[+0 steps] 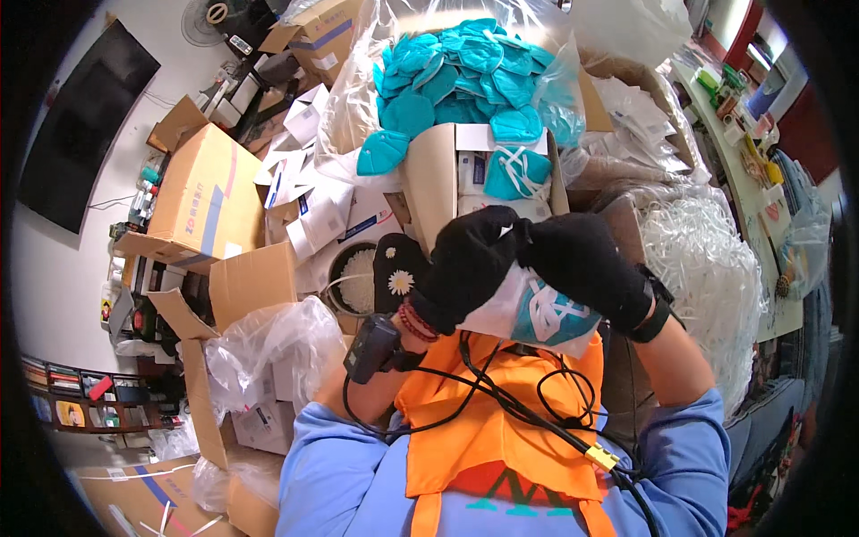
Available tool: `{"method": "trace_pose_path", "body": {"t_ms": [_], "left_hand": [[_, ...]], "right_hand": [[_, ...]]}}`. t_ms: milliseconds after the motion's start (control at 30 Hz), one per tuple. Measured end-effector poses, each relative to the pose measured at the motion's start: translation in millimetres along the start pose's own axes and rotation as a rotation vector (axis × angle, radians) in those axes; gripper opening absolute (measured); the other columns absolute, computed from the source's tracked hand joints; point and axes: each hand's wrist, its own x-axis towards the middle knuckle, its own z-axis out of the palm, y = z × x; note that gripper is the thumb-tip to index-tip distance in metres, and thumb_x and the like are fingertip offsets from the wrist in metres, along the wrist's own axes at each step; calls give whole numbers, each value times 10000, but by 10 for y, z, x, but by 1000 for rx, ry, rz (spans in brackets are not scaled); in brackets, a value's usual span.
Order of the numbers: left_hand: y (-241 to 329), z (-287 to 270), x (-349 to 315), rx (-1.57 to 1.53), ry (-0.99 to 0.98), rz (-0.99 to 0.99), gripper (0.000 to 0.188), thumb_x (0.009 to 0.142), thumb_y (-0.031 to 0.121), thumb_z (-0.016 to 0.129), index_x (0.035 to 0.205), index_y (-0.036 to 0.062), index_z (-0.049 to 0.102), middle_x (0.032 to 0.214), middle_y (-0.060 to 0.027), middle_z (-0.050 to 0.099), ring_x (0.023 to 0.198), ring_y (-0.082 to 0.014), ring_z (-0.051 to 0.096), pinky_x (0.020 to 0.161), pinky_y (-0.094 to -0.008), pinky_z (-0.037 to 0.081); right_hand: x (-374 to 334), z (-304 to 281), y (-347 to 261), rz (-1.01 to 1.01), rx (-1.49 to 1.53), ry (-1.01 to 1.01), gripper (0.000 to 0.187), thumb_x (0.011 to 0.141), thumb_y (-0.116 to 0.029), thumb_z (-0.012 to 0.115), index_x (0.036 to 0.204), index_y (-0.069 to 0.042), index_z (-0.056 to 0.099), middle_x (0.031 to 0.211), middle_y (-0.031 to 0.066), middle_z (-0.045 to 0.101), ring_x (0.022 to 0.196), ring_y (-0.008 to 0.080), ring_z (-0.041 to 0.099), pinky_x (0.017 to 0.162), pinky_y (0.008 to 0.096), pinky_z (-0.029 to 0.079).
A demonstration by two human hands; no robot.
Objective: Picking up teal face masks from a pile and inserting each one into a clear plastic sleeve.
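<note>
My left hand, in a black knit glove, pinches the upper edge of a mask packet. My right hand, gloved the same way, closes on the same edge right beside it. The packet is a whitish see-through bag hanging below my hands, with a teal face mask and its white straps inside. Just beyond my hands stands an open carton holding packed pouches. Another teal mask with white straps lies on top of them. My fingertips are partly hidden by the gloves' backs.
Behind the carton, a plastic-lined box holds a heap of teal masks. White straps pile up at the right, below a box of white pouches. Cardboard boxes and flat white boxes crowd the left. Black cables cross my orange apron.
</note>
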Motion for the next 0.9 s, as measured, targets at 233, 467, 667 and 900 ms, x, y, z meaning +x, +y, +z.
{"method": "trace_pose_path", "body": {"t_ms": [233,467,667,900], "left_hand": [[-366,418,-56,189,-127,337,259,912,76,515,1142,34,628,775,-114,655,553,-179,588,519,-282,462],[-941,535,126,631,-213,189,316,885,87,464,1171,61,595,748,-144,628,596,-265,589,577,-385,477],[-772,327,287,458,-157,363,387,844,71,518,1227,24,543,925,-206,641,820,-315,627,736,-406,505],[-37,146,256,-240,-544,8,245,900,188,610,1075,18,628,961,-105,677,862,-145,635,758,-291,496]], "right_hand": [[-195,-143,-220,-82,-155,52,76,712,-184,618,749,-124,646,626,68,583,571,248,591,528,386,410],[-289,-334,-623,-161,-157,-85,137,721,-216,608,797,-102,620,643,53,527,585,238,548,586,370,402],[-368,-269,-362,64,-228,40,48,769,-128,641,744,-88,631,653,89,577,614,301,591,564,390,469],[-503,-55,-44,316,47,200,109,754,-170,660,796,-70,654,722,128,606,677,329,615,585,399,480]]}}
